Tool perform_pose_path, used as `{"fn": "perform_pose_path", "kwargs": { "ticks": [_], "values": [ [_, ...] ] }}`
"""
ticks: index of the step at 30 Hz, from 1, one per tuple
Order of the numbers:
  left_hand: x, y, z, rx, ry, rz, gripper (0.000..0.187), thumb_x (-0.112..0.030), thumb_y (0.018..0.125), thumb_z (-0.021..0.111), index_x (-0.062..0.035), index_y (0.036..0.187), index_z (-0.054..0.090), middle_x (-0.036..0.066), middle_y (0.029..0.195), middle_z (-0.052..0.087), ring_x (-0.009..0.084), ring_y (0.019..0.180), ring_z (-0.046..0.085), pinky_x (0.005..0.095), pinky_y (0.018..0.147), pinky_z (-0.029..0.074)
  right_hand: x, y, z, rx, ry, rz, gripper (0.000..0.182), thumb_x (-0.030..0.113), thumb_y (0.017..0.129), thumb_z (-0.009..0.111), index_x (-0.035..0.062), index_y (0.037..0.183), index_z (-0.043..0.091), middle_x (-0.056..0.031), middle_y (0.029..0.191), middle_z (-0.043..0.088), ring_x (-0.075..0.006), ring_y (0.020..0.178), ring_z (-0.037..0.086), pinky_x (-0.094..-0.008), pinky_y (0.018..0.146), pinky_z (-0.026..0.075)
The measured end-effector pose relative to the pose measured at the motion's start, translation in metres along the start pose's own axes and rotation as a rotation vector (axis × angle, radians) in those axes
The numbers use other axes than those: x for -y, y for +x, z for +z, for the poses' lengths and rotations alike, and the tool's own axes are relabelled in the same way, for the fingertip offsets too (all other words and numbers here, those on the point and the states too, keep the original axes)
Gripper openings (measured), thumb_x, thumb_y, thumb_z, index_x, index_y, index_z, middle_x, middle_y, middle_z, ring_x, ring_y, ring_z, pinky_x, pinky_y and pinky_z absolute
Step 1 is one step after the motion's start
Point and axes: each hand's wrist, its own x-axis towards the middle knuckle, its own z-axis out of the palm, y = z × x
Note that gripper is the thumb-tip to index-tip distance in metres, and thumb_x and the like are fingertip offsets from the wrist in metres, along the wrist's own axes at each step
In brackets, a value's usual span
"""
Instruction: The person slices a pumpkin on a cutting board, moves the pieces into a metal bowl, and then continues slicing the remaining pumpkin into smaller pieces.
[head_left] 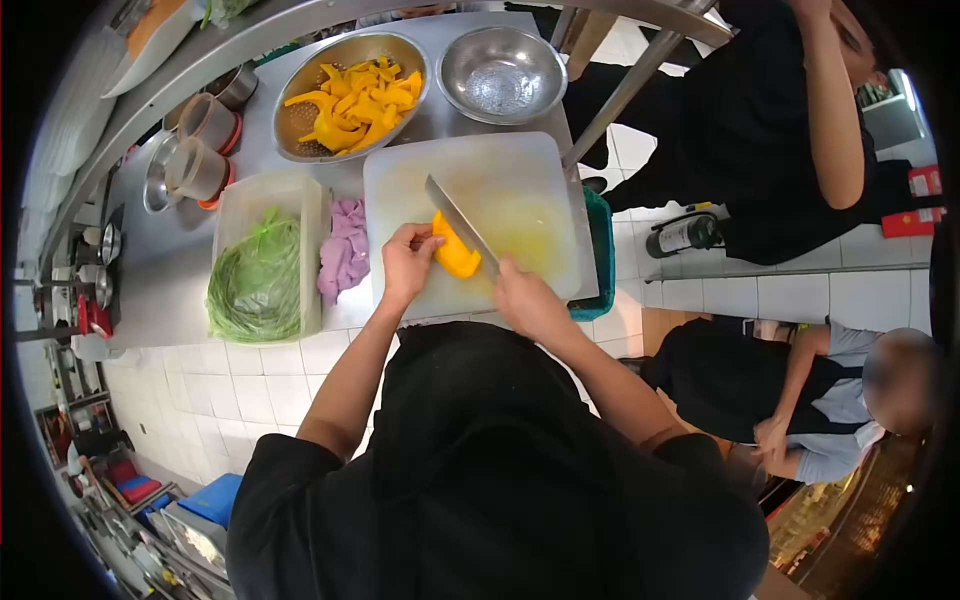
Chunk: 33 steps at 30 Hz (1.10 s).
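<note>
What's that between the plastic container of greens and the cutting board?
A crumpled purple cloth lies between the container and the cutting board, as the head view shows.

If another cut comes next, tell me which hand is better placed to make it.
Right, most likely: the right hand grips the knife, its blade alongside the yellow piece, while the left hand holds that piece on the board.

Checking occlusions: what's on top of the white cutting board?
A yellow piece, held by the left hand; the knife, in the right hand, along its edge; yellowish smears. Covered, not visible: the board under the piece and hands.
</note>
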Motion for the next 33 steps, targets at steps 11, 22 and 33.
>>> {"fn": "perform_pose_path", "kwargs": {
  "ticks": [11,22,33],
  "values": [
    [-0.092,0.041,-0.015,-0.068,0.415,0.751,0.024,-0.021,0.100,0.068,-0.0040,0.115,0.074,0.013,0.119,0.074,0.0339,0.116,0.067,0.0469,0.103,0.049,0.023,0.001,0.015,-0.139,-0.035,0.083,0.029,0.007,0.098,0.051,-0.0086,0.121,0.045,-0.0280,0.081,0.070,-0.0494,0.077,0.070,-0.0606,0.071,0.055],
    [-0.072,0.073,0.012,0.453,0.549,0.902,0.037,-0.029,0.104,0.050,-0.0083,0.123,0.074,0.006,0.134,0.071,0.0320,0.138,0.053,0.0531,0.118,0.035,0.042,0.004,0.012,-0.124,-0.008,0.116,0.021,0.002,0.095,0.050,-0.0074,0.114,0.046,-0.0322,0.083,0.070,-0.0518,0.081,0.071,-0.0605,0.076,0.056],
    [-0.035,0.063,0.020,0.390,0.718,0.918,0.043,-0.029,0.104,0.054,-0.0079,0.140,0.064,0.012,0.154,0.054,0.0358,0.147,0.042,0.0525,0.121,0.030,-0.008,0.034,0.053,-0.145,0.065,0.165,0.025,0.012,0.098,0.049,-0.0034,0.117,0.056,-0.0300,0.092,0.073,-0.0488,0.088,0.073,-0.0603,0.080,0.056]
  ]
}}
